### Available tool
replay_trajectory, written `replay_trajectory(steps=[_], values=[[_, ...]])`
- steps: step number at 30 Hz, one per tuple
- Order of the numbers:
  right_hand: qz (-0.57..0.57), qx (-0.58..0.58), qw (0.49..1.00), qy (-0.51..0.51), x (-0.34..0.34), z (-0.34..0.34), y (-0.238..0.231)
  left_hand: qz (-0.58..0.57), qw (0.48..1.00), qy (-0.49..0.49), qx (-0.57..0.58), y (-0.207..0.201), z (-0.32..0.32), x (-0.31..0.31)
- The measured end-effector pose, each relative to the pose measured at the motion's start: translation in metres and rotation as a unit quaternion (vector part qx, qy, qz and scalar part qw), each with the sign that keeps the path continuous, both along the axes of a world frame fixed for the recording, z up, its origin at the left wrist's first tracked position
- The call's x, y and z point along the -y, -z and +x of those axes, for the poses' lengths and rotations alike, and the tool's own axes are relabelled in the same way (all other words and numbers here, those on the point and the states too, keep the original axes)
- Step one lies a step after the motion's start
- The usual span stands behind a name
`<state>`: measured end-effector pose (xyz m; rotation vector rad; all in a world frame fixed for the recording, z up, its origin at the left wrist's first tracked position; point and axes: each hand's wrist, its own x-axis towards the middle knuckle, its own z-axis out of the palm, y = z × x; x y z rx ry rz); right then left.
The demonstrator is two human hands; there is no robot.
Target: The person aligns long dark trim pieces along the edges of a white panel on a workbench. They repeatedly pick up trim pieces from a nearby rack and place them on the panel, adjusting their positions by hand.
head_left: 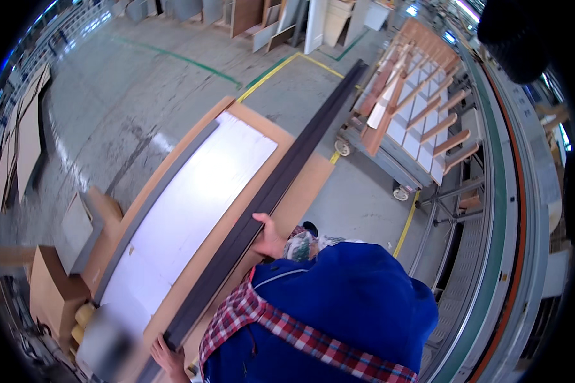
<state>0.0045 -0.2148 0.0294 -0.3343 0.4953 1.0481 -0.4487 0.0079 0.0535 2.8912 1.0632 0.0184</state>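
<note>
A long dark brown strip [271,185], which looks like two narrow lengths side by side, runs slantwise from the lower left to the upper right. My right hand [269,237] grips its near edge around the middle, thumb on top and the other fingers mostly hidden beneath. Close to the strip's lower-left end, my left hand [166,359] is closed around the edge, its fingers partly in sight. Under and beside the strip lie brown cardboard [300,182] and a glossy white panel [191,204]. A grey strip [153,156] borders the panel's far side.
On the right stands a wheeled cart [390,163] with wooden strips [421,96] and upright arms. Beyond it runs a long conveyor [492,255]. Boards [246,16] lean at the back. Cardboard sheets [25,137] lie far left; a cardboard box [51,297] stands lower left.
</note>
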Motion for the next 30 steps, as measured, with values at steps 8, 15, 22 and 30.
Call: replay_trajectory(steps=[8, 15, 22, 30], values=[[-0.065, 0.089, 0.991, -0.079, 0.000, 0.007, -0.004, -0.063, 0.997, -0.028, -0.042, 0.040, 0.016, -0.036], [-0.401, 0.626, 0.508, -0.435, 0.029, 0.020, -0.076, -0.025, 0.999, 0.030, -0.036, 0.007, 0.039, -0.026], [-0.245, 0.939, 0.152, -0.185, 0.004, 0.065, -0.086, -0.102, 0.995, 0.010, -0.002, -0.027, 0.051, -0.009], [-0.148, 0.945, 0.106, -0.272, -0.006, 0.094, -0.049, 0.020, 0.992, -0.043, 0.118, -0.013, 0.062, 0.025]])
